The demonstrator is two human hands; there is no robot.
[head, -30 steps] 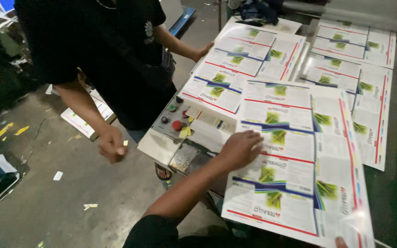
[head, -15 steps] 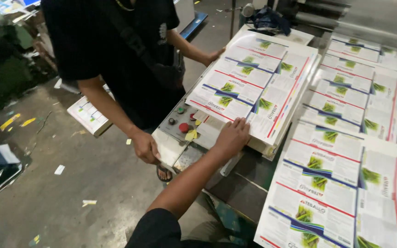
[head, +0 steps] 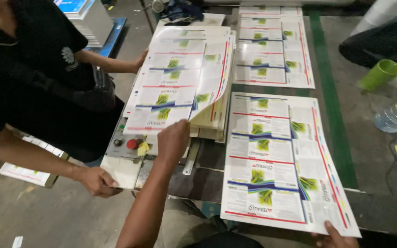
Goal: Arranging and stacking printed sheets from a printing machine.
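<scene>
Top printed sheet (head: 180,87) is being lifted off the stack (head: 210,121) on the worktop (head: 341,138) by the left hand (head: 173,141), grip closed on its near edge (right hand (head: 334,234) only touching the flat sheet (head: 272,156), grip extent unclear), so creasing or dragged sheets are being risked.

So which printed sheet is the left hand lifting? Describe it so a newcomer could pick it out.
Find the stack of printed sheets in the middle of the work table, above the control panel with a red button. The top sheet is the one; the left hand grips its near edge. Only this sheet curls upward; its neighbours lie flat.
</scene>
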